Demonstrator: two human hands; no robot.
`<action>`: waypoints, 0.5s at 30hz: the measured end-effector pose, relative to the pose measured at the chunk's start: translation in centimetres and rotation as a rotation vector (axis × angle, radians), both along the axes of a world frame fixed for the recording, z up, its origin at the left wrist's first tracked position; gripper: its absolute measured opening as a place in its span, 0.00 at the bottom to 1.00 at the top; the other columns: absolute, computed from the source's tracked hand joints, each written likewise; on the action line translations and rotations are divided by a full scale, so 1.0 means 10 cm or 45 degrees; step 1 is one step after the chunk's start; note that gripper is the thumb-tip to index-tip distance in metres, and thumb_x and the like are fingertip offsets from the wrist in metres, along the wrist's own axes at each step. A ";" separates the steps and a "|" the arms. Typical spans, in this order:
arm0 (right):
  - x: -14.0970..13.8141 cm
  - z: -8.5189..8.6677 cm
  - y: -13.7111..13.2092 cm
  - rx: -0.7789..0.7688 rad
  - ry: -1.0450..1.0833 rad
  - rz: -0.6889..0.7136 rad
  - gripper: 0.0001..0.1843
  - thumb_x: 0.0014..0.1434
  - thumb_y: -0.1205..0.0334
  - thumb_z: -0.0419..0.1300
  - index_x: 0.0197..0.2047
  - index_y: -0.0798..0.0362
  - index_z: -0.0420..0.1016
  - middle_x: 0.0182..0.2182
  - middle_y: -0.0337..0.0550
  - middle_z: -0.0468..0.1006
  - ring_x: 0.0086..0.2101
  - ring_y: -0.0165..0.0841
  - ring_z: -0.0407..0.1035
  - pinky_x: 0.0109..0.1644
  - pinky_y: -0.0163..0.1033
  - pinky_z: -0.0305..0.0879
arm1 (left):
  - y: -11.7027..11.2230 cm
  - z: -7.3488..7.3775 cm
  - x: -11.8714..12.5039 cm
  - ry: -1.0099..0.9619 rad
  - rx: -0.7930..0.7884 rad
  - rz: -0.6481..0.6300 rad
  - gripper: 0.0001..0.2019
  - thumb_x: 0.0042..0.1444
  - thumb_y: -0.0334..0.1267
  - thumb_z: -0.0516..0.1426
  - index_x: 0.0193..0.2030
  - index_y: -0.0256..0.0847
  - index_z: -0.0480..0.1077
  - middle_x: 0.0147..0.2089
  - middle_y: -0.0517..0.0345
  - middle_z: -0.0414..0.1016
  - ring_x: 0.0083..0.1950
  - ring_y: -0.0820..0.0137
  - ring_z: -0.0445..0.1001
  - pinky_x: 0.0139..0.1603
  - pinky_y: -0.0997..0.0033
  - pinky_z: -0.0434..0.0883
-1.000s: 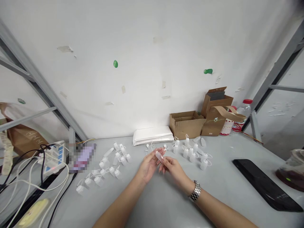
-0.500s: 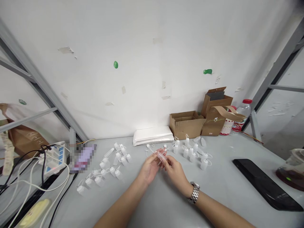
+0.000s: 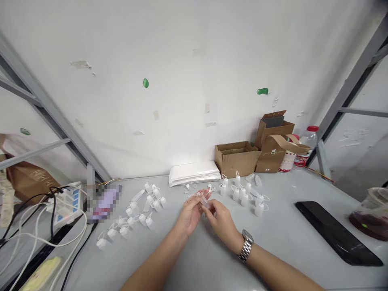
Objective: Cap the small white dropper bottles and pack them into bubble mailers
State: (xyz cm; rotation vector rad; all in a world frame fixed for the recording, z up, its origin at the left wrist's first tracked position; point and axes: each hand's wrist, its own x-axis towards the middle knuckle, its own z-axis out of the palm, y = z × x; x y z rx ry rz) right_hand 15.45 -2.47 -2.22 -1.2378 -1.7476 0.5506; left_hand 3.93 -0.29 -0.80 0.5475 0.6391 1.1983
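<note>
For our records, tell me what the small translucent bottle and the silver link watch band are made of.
The small translucent bottle looks like plastic, likely polyethylene: milky, semi-clear walls, matte finish. The silver link watch band looks like polished steel, from its bright glints, though plating is possible.

Silver link-bracelet wristwatch [image 3: 246, 245] on bare right wrist [image 3: 236, 241]

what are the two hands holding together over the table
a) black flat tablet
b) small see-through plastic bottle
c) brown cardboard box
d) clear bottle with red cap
B, because the small translucent cylindrical plastic bottle sits between the fingers of the left hand and the right hand.
</note>
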 end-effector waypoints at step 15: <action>0.02 0.10 0.13 -0.710 0.846 0.448 0.22 0.50 0.42 0.55 0.24 0.55 0.68 0.15 0.36 0.68 0.18 0.26 0.58 0.24 0.33 0.53 | 0.08 -0.02 -0.06 0.092 -0.070 -0.067 0.11 0.52 0.42 0.55 0.36 0.35 0.72 0.43 0.48 0.76 0.50 0.65 0.70 0.49 0.69 0.65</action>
